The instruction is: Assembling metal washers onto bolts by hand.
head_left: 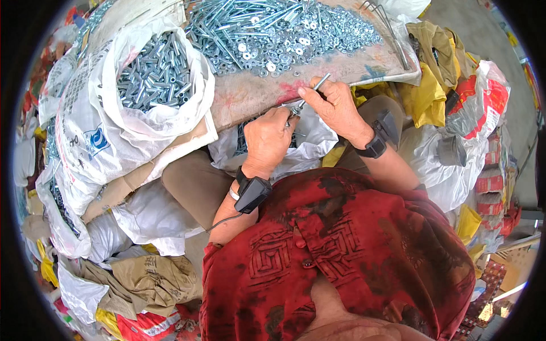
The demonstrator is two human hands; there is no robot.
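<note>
Both my hands meet over the near edge of the work surface, closed on one thin metal bolt [322,81]. My right hand [335,111] pinches it between thumb and fingers, and its bare end sticks out up and to the right. At the lower end my left hand [266,141] grips around small metal parts, perhaps a nut or washer, mostly hidden by the fingers. Just below the hands an open white sack [310,139] with metal pieces in it sits between my knees. Beyond them lies a heap of loose washers [296,45] and long bolts [227,34].
A white woven sack [85,136] full of metal sleeves [153,74] stands open at the left of the stained board [250,94]. Bent wire rods [392,34] lie at its right end. Yellow bags [429,99] and a grey cup-like container [451,151] are to the right.
</note>
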